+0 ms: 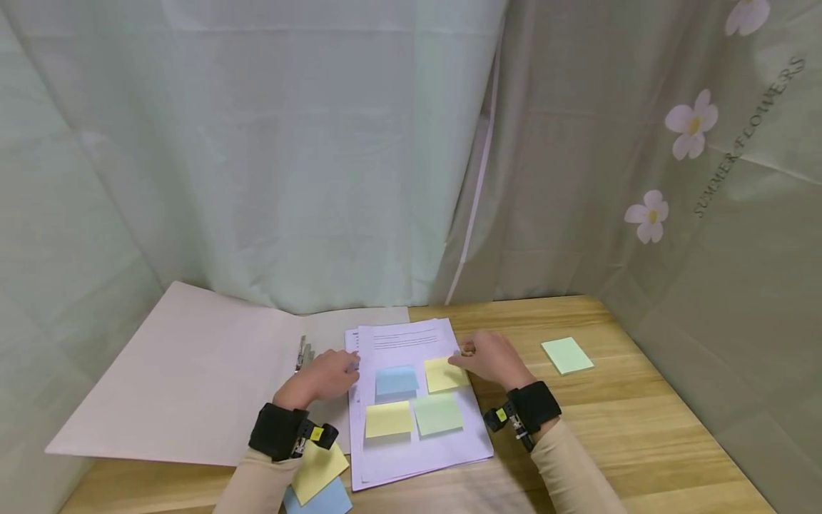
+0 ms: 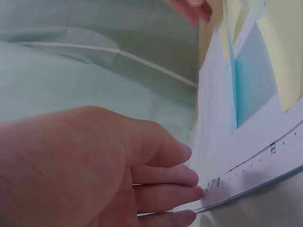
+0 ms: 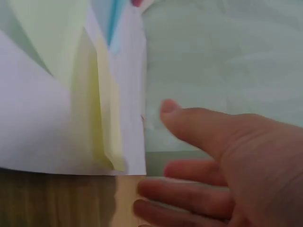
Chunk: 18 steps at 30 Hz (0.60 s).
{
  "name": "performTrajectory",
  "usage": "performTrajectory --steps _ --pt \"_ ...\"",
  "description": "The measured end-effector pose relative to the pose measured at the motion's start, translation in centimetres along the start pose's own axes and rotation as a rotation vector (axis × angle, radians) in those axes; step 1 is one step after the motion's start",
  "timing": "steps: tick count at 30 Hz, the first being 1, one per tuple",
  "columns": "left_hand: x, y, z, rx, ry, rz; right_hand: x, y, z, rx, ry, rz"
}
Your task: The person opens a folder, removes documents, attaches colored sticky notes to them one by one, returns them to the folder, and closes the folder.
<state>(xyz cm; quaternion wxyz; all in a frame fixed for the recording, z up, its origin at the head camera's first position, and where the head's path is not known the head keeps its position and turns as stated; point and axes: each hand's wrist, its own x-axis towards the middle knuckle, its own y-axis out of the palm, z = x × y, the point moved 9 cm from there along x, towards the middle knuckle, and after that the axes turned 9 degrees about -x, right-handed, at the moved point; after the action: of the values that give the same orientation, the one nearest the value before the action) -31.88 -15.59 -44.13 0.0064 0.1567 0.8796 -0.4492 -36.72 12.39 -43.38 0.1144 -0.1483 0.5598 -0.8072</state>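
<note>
A stack of printed sheets [image 1: 411,460] lies on the right side of an open folder and the table. Stuck on its top sheet are a blue sticky note [image 1: 396,384], yellow ones [image 1: 444,378] and a green one [image 1: 439,416], their lower edges lifting. My left hand [image 1: 326,376] is at the stack's left edge; in the left wrist view its fingertips [image 2: 193,193] touch the paper there, fingers extended. By the right edge, my right hand [image 1: 494,359] has its thumb and fingers spread apart, with nothing between them in the right wrist view.
The folder [image 1: 193,385] spreads to the left, with a metal clip [image 1: 302,353] near its spine. Loose yellow [image 1: 317,471] and blue notes [image 1: 324,500] lie at the front by my left forearm. A green note pad [image 1: 568,355] lies on the right. Curtains [image 1: 321,157] surround the table.
</note>
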Motion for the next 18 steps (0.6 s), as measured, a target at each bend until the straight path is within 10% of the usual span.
performTrajectory --steps 7,18 --pt "-0.1 0.0 0.0 -0.040 0.004 0.008 0.0 0.6 -2.0 0.072 0.158 0.042" --pt "-0.1 0.7 -0.3 -0.075 0.029 0.035 1.9 5.9 -4.5 0.060 0.120 0.152"
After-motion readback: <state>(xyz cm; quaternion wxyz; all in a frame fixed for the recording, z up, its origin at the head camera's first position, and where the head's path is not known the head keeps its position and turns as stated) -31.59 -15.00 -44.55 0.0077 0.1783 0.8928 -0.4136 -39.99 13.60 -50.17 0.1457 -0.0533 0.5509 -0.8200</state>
